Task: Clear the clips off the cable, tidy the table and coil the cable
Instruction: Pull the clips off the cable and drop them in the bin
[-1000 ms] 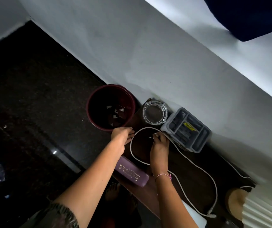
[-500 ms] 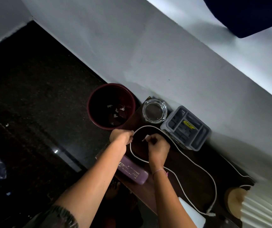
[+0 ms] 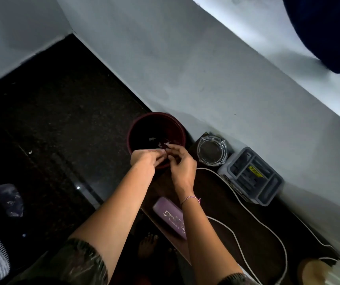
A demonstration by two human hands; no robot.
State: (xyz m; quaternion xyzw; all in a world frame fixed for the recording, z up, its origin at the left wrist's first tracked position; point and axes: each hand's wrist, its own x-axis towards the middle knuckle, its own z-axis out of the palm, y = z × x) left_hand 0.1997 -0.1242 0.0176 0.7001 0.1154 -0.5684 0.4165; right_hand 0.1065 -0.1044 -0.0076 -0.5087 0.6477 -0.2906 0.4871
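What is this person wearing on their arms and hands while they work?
Both hands are bare, with no gloves or rings that I can make out. The right hand has a thin pink and white braided bracelet at the wrist. The left hand and its wrist carry nothing. Both forearms are uncovered; dark patterned short sleeves begin near the elbows.

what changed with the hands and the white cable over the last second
Both hands left the white cable on the dark wooden table and moved over the dark red round bin; left hand and right hand now meet there, fingertips together, possibly pinching something small. The cable, clear glass ashtray, grey compartment tray and purple case stayed put.
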